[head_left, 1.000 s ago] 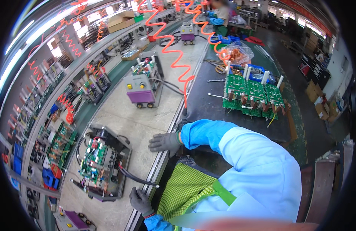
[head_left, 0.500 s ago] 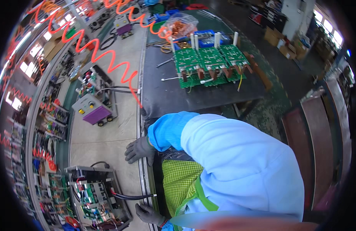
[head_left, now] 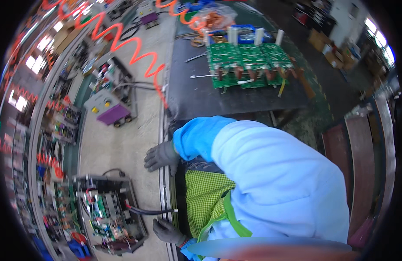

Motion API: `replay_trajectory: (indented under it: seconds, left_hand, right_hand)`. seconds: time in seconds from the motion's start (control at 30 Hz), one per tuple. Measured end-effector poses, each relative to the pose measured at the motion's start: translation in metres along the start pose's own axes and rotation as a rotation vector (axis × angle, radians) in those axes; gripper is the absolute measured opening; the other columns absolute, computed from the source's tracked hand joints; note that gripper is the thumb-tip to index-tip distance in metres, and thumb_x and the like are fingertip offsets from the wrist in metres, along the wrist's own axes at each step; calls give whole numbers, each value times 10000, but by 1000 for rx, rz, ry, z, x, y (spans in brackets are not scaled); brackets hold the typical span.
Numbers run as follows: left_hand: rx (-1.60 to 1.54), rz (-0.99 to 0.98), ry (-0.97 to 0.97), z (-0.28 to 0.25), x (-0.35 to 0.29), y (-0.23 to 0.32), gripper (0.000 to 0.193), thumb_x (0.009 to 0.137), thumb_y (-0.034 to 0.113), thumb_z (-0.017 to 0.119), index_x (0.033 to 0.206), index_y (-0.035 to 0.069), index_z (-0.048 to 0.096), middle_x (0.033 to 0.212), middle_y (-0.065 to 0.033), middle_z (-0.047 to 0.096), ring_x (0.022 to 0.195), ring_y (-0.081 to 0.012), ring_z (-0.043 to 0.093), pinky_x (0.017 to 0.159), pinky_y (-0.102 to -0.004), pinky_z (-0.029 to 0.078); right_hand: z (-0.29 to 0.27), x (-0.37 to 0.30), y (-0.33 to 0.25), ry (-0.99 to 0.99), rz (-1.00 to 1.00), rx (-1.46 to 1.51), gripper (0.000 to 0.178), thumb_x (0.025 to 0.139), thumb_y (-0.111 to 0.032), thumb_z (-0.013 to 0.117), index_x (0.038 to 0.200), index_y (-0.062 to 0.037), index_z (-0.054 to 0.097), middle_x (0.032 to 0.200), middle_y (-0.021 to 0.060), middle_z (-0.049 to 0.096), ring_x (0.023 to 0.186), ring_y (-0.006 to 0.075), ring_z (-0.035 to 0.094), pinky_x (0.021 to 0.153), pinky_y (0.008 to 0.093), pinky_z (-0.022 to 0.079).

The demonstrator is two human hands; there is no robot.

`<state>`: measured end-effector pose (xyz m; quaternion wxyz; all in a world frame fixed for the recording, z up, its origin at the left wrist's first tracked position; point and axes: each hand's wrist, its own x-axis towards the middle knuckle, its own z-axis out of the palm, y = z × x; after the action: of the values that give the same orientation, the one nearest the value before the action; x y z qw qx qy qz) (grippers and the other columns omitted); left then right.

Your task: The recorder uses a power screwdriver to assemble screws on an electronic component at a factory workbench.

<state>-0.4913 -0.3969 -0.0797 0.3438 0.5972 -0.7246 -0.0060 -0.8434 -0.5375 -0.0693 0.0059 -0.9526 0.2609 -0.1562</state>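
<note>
My right hand (head_left: 161,156), in a grey glove, lies on the metal edge of the pale bench (head_left: 145,143) with its fingers spread. Lower in the view, my left hand (head_left: 169,231), gloved likewise, rests by the same edge. Its fingers look loosely apart, and I see nothing held in it. Just above it a black cable (head_left: 154,212) sticks out over the edge. That cable comes from an open metal chassis (head_left: 109,217) filled with circuit boards and wiring, left of my left hand. A second unit with a purple and grey panel (head_left: 108,108) stands farther up the bench.
A dark table (head_left: 196,98) adjoins the bench beyond my right arm. On it sit a stack of green circuit boards (head_left: 240,61) with white posts, a bag of copper-coloured parts (head_left: 214,18) and blue bins. An orange coiled hose (head_left: 142,56) hangs over the bench. Racks of electronics line the left.
The view has shifted, so the bench and the dark table sit higher in the picture. Both hands keep their places at the bench edge.
</note>
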Motion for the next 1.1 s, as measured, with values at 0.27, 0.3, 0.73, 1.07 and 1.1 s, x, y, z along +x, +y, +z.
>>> replay_trajectory:
  seconds: [0.27, 0.3, 0.73, 1.07, 1.1]
  left_hand:
    - [12, -58, 8, 4, -2, 10, 179, 873, 162, 628, 986, 25, 652, 798, -177, 631, 737, -374, 601, 645, -471, 477]
    - [0, -52, -10, 0, 1, 10, 164, 865, 154, 632, 978, 37, 650, 790, -173, 630, 731, -373, 600, 641, -469, 476]
    - [-53, -82, 48, -5, 4, 10, 190, 863, 174, 632, 1024, 76, 650, 830, -132, 647, 751, -331, 620, 659, -430, 501]
    - [-46, -92, 47, -9, 3, 12, 179, 870, 174, 618, 1024, 84, 633, 843, -123, 649, 783, -321, 628, 678, -425, 507]
    - [-52, -87, 48, -9, 3, 11, 179, 872, 176, 616, 1025, 84, 632, 843, -122, 649, 784, -320, 628, 679, -426, 506]
  right_hand:
    - [3, -3, 2, 8, -3, 12, 972, 620, -580, 753, 1368, -38, 450, 1436, 186, 422, 1343, 371, 376, 1119, 495, 289]
    - [1, -2, -1, -6, 11, 16, 975, 617, -578, 754, 1371, -40, 447, 1434, 177, 424, 1340, 368, 379, 1117, 493, 295]
    - [-18, 15, -14, -88, 74, -56, 927, 621, -493, 767, 1370, -53, 444, 1410, 167, 441, 1340, 347, 376, 1139, 470, 281]
    - [-18, 13, -23, -99, 117, -101, 936, 602, -506, 777, 1367, -76, 452, 1416, 144, 439, 1332, 334, 395, 1136, 463, 297]
    - [-17, 14, -23, -104, 134, -107, 938, 599, -510, 777, 1369, -83, 452, 1418, 139, 437, 1332, 333, 394, 1136, 462, 298]
